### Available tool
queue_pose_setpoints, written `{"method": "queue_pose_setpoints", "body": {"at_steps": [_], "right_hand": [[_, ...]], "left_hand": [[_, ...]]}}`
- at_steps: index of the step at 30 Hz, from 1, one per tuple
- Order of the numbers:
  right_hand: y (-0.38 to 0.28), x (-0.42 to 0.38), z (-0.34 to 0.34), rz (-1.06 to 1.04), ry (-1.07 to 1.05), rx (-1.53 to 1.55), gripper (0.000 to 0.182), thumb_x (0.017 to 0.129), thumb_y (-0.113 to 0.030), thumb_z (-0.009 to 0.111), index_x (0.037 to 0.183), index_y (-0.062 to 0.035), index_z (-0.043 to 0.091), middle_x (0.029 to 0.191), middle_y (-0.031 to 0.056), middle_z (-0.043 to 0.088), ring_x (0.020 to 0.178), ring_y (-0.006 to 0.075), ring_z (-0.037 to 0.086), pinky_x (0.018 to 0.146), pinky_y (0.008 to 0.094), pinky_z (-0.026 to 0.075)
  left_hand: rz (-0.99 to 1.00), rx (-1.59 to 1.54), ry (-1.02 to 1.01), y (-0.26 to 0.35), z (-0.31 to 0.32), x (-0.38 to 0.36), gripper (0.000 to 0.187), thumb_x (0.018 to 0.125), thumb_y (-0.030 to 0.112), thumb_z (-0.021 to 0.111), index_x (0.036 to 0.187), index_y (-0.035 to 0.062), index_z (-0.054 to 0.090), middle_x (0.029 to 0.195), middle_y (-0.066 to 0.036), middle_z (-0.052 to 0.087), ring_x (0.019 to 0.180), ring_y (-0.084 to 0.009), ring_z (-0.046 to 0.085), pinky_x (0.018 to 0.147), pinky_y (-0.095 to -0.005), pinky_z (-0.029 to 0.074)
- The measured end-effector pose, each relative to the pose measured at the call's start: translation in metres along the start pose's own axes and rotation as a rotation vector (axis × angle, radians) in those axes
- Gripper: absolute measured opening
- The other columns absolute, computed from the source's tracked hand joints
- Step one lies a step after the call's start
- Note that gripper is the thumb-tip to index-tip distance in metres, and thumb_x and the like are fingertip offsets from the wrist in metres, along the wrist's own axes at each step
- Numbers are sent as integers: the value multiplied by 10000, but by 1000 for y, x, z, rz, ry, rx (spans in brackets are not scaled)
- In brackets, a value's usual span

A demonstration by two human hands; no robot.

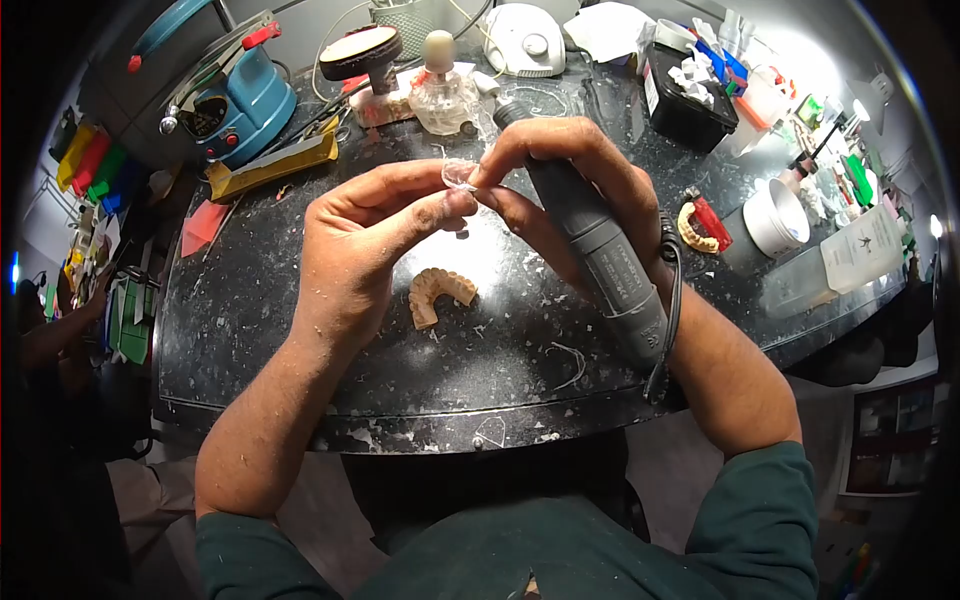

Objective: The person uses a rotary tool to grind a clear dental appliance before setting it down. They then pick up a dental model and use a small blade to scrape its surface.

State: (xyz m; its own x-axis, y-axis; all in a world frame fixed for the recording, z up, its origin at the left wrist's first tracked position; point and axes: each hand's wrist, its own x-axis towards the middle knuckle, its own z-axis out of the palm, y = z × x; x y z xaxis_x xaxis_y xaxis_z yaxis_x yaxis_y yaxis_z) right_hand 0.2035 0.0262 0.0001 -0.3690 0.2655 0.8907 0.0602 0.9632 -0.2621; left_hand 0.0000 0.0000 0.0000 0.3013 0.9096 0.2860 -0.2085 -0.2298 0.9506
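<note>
Left hand (pixel 350 235) pinches the clear plastic shell (pixel 457 173) beyond the dental cast (pixel 440 287); right hand (pixel 590 155) grips its edge, cradling the black handpiece (pixel 612 268). Advised: light opposed pinch, thin rim unbent, handpiece steady.

You've got a black worktop (pixel 500 370), scuffed with white flecks, across the frame's middle — tiled grey wall (pixel 330 30) at the top edge. Greyish floor (pixel 660 490) below the bench. Bright glare upper right — white reflection on the worktop's centre.
</note>
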Motion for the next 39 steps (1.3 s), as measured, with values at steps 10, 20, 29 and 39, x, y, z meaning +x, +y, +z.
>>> {"method": "queue_pose_setpoints", "body": {"at_steps": [10,20,29,39], "right_hand": [[-18,4,-4,108,64,-79,328,857,-34,676,1162,-6,559,1012,118,665,908,158,636,775,266,515],[-42,-3,13,563,179,140,252,836,-51,665,1075,-24,588,982,89,654,891,113,628,813,256,511],[-29,-11,16,387,133,156,256,814,-23,683,1052,7,594,1041,142,672,978,184,660,876,315,522],[-25,-6,10,127,41,27,292,768,27,684,1046,49,596,1018,173,665,969,222,669,871,317,524]], "left_hand": [[105,-41,20,-4,-1,2,245,860,27,695,1084,-41,622,1002,-158,701,912,-183,697,802,-324,594],[154,-65,117,-9,3,0,196,850,11,704,1025,-22,623,979,-163,706,925,-190,697,840,-307,573],[195,46,121,-11,0,-3,174,855,-15,688,1014,-8,618,1010,-146,704,922,-157,688,843,-282,560],[227,45,145,-12,0,0,217,839,-14,707,1041,-18,628,1012,-139,702,924,-150,681,833,-262,546]]}}
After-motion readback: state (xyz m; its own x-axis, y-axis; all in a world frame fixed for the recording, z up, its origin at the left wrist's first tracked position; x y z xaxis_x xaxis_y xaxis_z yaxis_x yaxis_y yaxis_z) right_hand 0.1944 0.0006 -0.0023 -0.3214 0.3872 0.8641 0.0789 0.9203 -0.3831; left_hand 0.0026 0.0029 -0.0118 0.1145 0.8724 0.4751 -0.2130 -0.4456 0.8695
